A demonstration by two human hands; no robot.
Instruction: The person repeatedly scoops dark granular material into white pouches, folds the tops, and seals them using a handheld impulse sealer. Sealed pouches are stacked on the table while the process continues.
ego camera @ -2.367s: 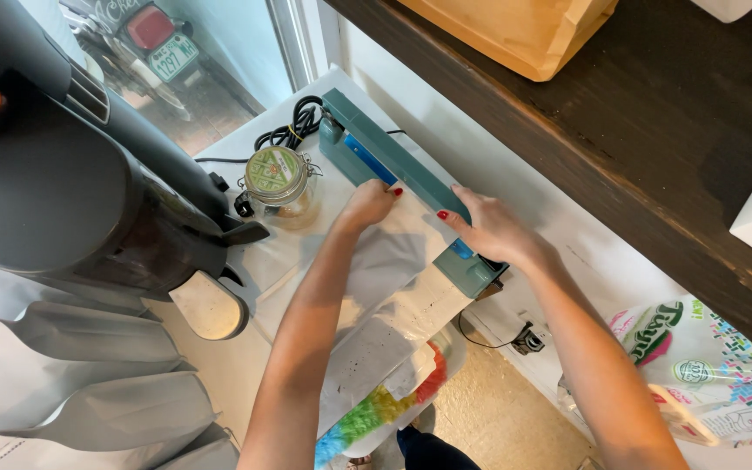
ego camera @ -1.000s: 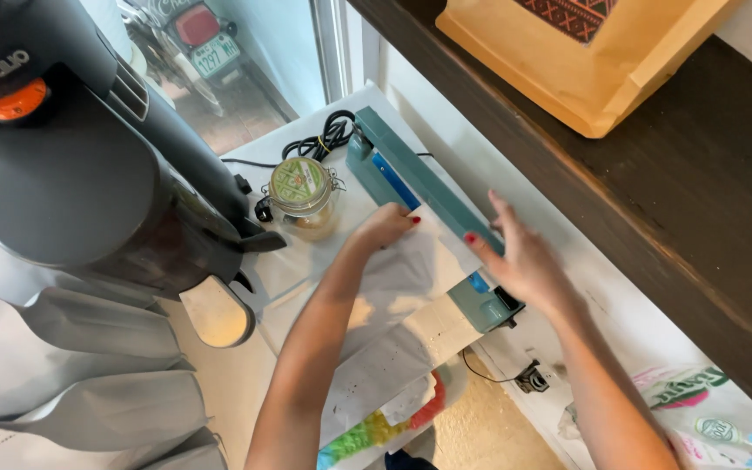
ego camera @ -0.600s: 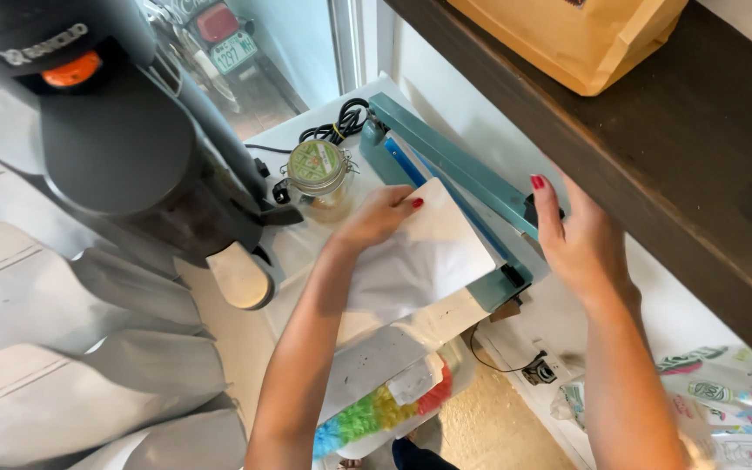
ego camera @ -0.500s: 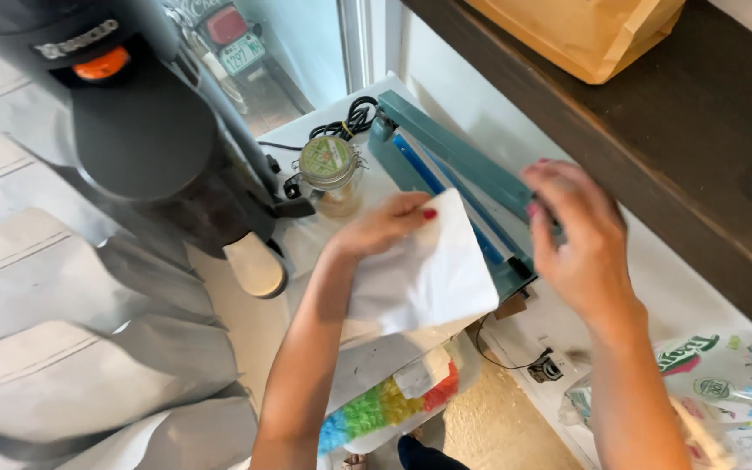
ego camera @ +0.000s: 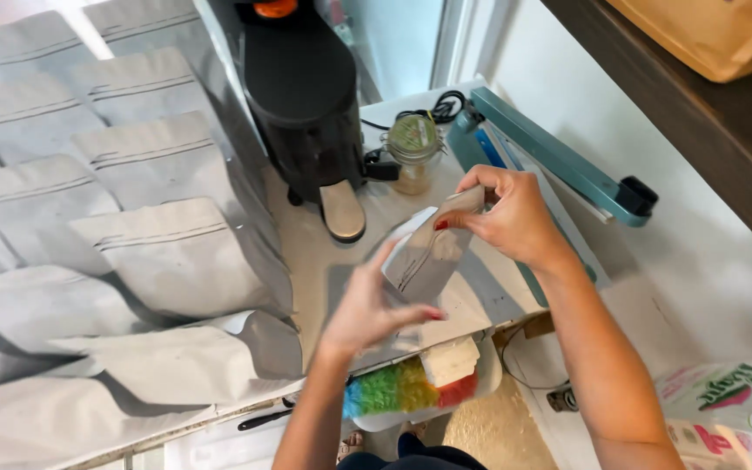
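Observation:
A filled silver foil pouch [ego camera: 428, 254] is lifted above the white counter [ego camera: 324, 270], held edge-on between both hands. My right hand [ego camera: 506, 213] pinches its top edge. My left hand [ego camera: 372, 305] cups its lower end, fingers spread around it. Just behind my right hand stands the teal heat sealer [ego camera: 550, 161], its arm raised and nothing under it.
Several filled silver pouches [ego camera: 106, 261] lie in overlapping rows on the left. A black grinder [ego camera: 302, 96] stands at the back, a glass jar [ego camera: 413, 152] beside it. A dark wooden shelf [ego camera: 724, 113] overhangs at right. A tub of coloured things [ego camera: 419, 387] sits below the counter edge.
The sealer arm went up and my right hand came off it. The pouch was pulled out from under the bar and lifted; both hands now hold it. The view swung left.

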